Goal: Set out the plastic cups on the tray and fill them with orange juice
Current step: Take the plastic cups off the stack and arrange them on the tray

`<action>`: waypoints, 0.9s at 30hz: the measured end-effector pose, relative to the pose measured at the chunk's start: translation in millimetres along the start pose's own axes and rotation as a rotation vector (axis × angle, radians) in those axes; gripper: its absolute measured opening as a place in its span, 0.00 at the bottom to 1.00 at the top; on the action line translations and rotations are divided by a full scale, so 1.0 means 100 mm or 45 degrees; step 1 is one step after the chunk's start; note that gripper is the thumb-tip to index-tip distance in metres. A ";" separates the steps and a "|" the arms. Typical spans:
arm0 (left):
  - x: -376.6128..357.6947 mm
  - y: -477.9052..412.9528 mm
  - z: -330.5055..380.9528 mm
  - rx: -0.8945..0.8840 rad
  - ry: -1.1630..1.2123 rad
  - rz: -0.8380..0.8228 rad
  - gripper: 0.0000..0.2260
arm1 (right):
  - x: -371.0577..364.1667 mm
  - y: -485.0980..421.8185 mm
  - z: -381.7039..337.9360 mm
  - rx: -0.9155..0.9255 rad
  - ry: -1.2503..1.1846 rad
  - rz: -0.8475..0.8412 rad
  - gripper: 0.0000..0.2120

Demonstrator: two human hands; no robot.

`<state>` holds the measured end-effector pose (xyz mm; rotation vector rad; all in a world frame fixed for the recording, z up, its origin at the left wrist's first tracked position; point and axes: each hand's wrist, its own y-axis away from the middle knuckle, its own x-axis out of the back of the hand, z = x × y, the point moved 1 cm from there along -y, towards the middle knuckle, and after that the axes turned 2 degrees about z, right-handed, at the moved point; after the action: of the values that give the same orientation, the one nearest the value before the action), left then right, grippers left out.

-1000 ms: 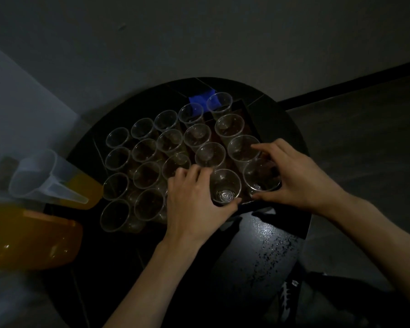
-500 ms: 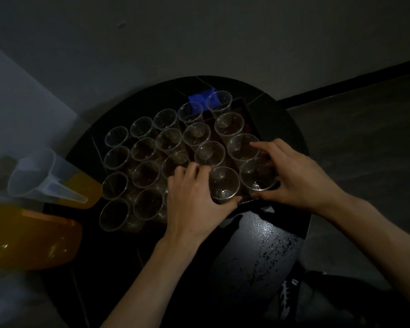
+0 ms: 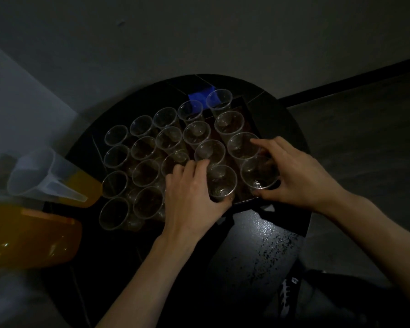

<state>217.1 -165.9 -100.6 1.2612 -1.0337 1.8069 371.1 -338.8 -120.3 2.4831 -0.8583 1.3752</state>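
At near-right tray corner: L hand (image 3: 189, 197) wraps near cup (image 3: 221, 181), thumb on its near side. R hand (image 3: 296, 176) grips corner cup (image 3: 258, 172), fingers arched over far rim; prob. squaring both into rows. Cups (image 3: 145, 172) empty, thin clear plastic, round, tapered, packed rim-to-rim to fit tray (image 3: 246, 200), dark, low-rimmed. Left: clear jug (image 3: 40, 176) w/ juice (image 3: 88, 188), handy for pouring. Table (image 3: 258, 245) round, black, glossy.

clear, colourless cups (image 3: 197, 132); dark reddish-brown tray (image 3: 245, 201); glossy black table (image 3: 253, 252) with pale speckles; blue patch (image 3: 200, 97); frosted translucent white jug (image 3: 45, 176) holding orange juice (image 3: 88, 188); orange second container (image 3: 31, 235).
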 end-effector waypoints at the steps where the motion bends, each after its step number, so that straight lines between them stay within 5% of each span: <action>1: 0.00 0.00 0.00 0.002 -0.002 0.000 0.36 | 0.00 0.00 0.00 -0.003 0.000 -0.002 0.50; 27: 0.00 0.00 -0.04 -0.015 -0.002 -0.027 0.37 | -0.04 0.00 0.03 -0.005 -0.041 -0.004 0.52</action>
<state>215.6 -161.8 -101.6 1.2624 -1.0267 1.7812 371.7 -338.1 -125.3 2.5094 -0.8628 1.3349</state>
